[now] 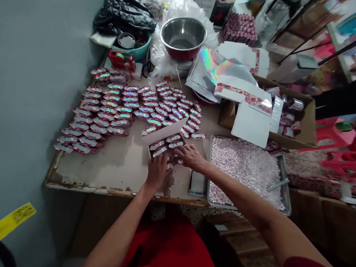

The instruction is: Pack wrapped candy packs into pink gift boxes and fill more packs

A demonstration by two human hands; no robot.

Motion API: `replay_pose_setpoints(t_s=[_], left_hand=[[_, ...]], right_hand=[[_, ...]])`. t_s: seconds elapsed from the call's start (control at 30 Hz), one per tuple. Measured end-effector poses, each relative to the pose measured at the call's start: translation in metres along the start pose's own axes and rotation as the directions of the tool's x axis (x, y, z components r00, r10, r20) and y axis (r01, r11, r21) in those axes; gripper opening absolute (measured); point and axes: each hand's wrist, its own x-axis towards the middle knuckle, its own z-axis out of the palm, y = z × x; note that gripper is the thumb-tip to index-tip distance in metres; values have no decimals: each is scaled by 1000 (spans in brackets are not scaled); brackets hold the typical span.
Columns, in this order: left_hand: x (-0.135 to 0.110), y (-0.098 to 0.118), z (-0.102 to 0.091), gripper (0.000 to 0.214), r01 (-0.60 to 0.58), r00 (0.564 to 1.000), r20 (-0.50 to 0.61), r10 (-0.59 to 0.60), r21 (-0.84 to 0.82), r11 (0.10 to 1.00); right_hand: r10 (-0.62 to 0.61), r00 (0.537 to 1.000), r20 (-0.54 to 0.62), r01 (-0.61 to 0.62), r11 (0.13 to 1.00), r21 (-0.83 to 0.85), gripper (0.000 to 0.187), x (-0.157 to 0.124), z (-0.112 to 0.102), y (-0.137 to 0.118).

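Apparently at the step of nesting small foil-topped packs [159, 151] in a white box [169, 129] with raised flap, set in from the middle of the front edge of the bench [102, 173]. With left hand [156, 170], reaching over the near wall, fingers bent; with right hand [193, 157], reaching in at the right end, fingers curled low among the packs. Impossible to tell from here if gripping or only pressing, on either side. Calling next, by the look of it, for a braced box and light, even seating of the ovals.

Across the bench, from left edge to middle, rows of matching packs [105, 116]. By the right front corner, a metal tray [211, 172] of pale pink pieces [242, 166]; just beside, a phone-like slab [198, 184]. Toward the rear, a steel bowl [182, 52], a red tape dispenser [129, 64], a black plastic bag [122, 13]. Beyond: grey wall [32, 78] leftward, red stools [336, 136] rightward.
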Motion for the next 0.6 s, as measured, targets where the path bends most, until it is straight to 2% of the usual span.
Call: replay_pose_setpoints(t_s=[0.1,0.2,0.33,0.37,0.43,0.47,0.53,0.57,0.6], left_hand=[[0,6,7,60,74,997,16,-74,10,997],[-2,8,21,61,133,991,-18,-136,-122,984],[-8,8,29,61,201,977,-23,-212,-235,951],[-10,7,26,66,199,977,-31,-213,-239,950],[-14,5,16,76,166,981,-52,-185,-256,952],[-16,3,10,77,152,982,-70,-177,-271,950],[-19,0,1,74,181,961,-146,-234,-307,934],[-19,-1,0,73,234,929,-201,-312,-333,913],[-17,-3,1,74,300,877,-251,-409,-378,876]], right_hand=[[0,999,33,1,999,-37,66,9,-1,-6],[-11,1000,22,11,1000,-15,76,12,8,-4],[14,999,-42,-12,998,57,85,-7,17,-2],[45,997,-58,-40,996,81,83,-15,17,-1],[160,982,-105,-144,979,145,62,-30,17,2],[247,959,-140,-217,955,203,49,-35,19,5],[462,864,-200,-361,845,394,42,-39,26,14],[556,806,-206,-395,762,513,46,-36,32,18],[617,763,-194,-387,675,628,53,-31,40,20]])
